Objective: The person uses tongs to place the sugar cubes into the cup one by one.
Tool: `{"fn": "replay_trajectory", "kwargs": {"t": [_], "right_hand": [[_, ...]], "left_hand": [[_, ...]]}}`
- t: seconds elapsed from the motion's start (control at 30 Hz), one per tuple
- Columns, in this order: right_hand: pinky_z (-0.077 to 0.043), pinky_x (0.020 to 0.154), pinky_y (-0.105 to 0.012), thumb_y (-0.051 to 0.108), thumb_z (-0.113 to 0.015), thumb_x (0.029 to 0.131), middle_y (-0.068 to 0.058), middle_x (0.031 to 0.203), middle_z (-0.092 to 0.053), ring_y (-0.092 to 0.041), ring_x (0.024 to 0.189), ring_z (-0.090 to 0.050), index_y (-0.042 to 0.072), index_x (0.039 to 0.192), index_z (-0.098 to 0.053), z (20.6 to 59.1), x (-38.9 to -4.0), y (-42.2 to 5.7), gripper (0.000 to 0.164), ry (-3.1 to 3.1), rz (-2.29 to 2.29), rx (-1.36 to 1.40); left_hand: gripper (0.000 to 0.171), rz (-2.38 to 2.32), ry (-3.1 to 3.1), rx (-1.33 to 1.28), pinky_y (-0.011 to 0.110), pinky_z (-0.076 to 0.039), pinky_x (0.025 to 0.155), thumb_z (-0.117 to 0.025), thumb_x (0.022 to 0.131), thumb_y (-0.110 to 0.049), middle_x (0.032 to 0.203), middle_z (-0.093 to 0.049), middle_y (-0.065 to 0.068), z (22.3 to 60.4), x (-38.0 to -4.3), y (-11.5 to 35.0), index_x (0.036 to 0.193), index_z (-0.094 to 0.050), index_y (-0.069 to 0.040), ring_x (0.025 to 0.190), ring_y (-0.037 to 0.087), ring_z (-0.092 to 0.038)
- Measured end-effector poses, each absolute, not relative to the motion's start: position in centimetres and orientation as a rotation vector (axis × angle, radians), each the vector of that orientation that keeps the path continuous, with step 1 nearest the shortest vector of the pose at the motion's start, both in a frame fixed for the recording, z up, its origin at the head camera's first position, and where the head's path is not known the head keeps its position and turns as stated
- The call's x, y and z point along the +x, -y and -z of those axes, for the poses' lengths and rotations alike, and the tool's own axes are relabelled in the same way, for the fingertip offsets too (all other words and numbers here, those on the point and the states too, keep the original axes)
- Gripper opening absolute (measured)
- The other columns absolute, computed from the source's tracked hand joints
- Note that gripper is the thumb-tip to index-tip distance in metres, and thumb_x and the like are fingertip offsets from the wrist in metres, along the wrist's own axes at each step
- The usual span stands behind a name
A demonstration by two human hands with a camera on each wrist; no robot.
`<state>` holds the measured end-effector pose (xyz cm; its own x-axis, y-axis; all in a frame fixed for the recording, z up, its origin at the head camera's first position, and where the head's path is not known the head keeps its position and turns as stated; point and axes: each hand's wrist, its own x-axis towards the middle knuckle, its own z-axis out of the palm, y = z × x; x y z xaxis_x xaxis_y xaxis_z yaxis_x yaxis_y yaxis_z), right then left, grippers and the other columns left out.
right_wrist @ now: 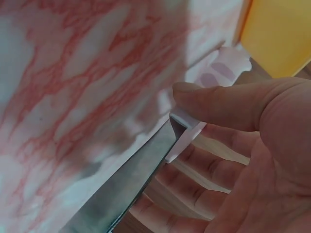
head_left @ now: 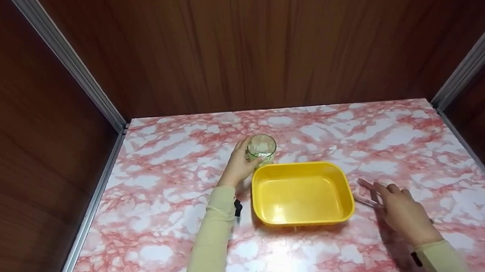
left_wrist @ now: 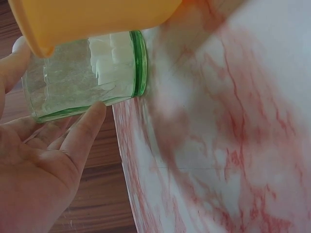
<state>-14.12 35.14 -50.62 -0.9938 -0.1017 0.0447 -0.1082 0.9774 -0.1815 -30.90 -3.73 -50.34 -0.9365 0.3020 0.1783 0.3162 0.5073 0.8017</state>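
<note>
Behind the yellow tub, my left hand holds a clear, green-tinted glass, thumb on one side and fingers on the other. Whitish block-like shapes show through the glass in the left wrist view; I cannot tell what they are. The glass is upright at the table surface. To the right of the tub, my right hand holds tongs with pinkish arms, their tips toward the tub. The right wrist view shows a flat metal part and a pale scalloped end of the tongs.
The tub stands between both hands on a red-and-white marbled table. Brown wood-grain panels rise at the back and both sides, with metal rails in the corners. The tub's visible inside holds nothing.
</note>
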Motion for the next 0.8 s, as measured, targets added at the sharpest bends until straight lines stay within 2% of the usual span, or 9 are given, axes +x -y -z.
{"fn": "replay_trajectory", "kwargs": {"t": [0.13, 0.23, 0.47, 0.8], "right_hand": [[-0.050, 0.049, -0.052, -0.014, -0.065, 0.074, -0.028, 0.102, -0.052, -0.045, 0.077, -0.053, 0.001, 0.134, -0.047, 51.1, -13.9, -35.4, 0.065, 3.073, -0.341, 0.189], [-0.050, 0.051, -0.054, -0.016, -0.062, 0.074, -0.027, 0.101, -0.051, -0.043, 0.073, -0.054, 0.001, 0.134, -0.046, 51.4, -13.8, -35.3, 0.064, 3.060, -0.363, 0.192], [-0.051, 0.060, -0.062, -0.016, -0.060, 0.076, -0.031, 0.112, -0.046, -0.052, 0.087, -0.054, 0.001, 0.139, -0.040, 51.9, -13.6, -34.9, 0.068, 3.060, -0.350, 0.171], [-0.046, 0.075, -0.066, -0.014, -0.057, 0.079, -0.034, 0.121, -0.045, -0.055, 0.096, -0.052, -0.004, 0.141, -0.037, 52.6, -13.2, -34.8, 0.066, 2.998, -0.293, 0.192]], "left_hand": [[0.076, 1.483, 2.706, -0.564, 0.036, -0.041, 0.102, -0.071, 0.088, -0.023, 0.147, -0.034, 0.016, 50.4, -30.8, 3.7, 0.149, -0.030, -0.008, 0.127, 0.032, -0.043], [0.076, 1.497, 2.695, -0.573, 0.036, -0.041, 0.102, -0.071, 0.088, -0.022, 0.147, -0.034, 0.016, 50.3, -30.8, 3.7, 0.149, -0.030, -0.007, 0.126, 0.034, -0.044], [0.076, 1.455, 2.707, -0.561, 0.036, -0.032, 0.109, -0.072, 0.087, -0.024, 0.149, -0.031, 0.017, 50.3, -30.7, 3.7, 0.149, -0.030, -0.007, 0.132, 0.029, -0.037], [0.076, 1.442, 2.723, -0.537, 0.034, -0.030, 0.110, -0.071, 0.088, -0.024, 0.149, -0.033, 0.013, 50.2, -30.6, 3.7, 0.149, -0.030, -0.008, 0.133, 0.025, -0.035]]}}
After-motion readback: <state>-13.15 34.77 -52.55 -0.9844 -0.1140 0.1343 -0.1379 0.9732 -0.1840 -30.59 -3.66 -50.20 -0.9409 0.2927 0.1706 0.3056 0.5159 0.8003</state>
